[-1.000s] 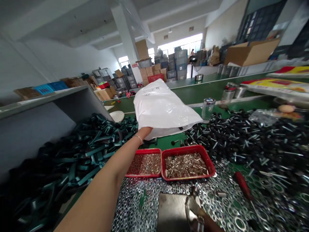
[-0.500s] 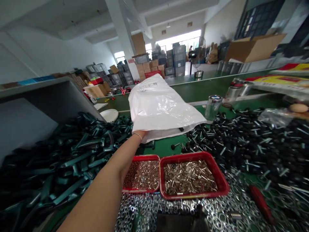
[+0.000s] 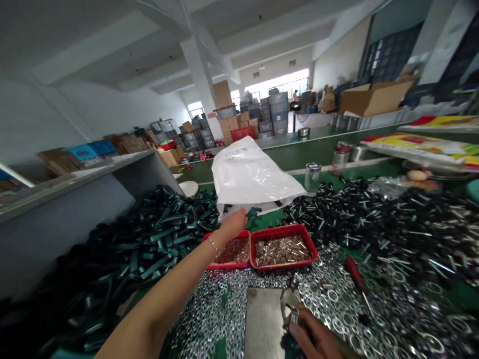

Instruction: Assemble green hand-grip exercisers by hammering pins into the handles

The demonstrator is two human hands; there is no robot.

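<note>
Pulling clear of the white bag [image 3: 258, 174], L hand [image 3: 236, 223] now shows just below the bag's mouth; half a sec ago its fingers were hidden inside. They look curled, w/ a teal part [image 3: 254, 212] right by the tips; can't tell if it's gripped. Prob. means this reach into the bag is over. R hand [image 3: 316, 336] now shows clearly at bottom, fingers round a metal-headed pc. [image 3: 289, 304] w/ a dark teal lower end, next to/over a flat metal plate [image 3: 262, 319].

Containers: bag lies beyond the trays, mouth facing the person, small dark bit [image 3: 278, 203] at its opening. L red tray [image 3: 230, 266]: lots of tiny coppery bits, partly hidden. R red tray [image 3: 311, 249], touching it: longer shiny pins, heaped. Glass jar [image 3: 313, 177] w/ metal lid stands just beside bag's R corner.
</note>
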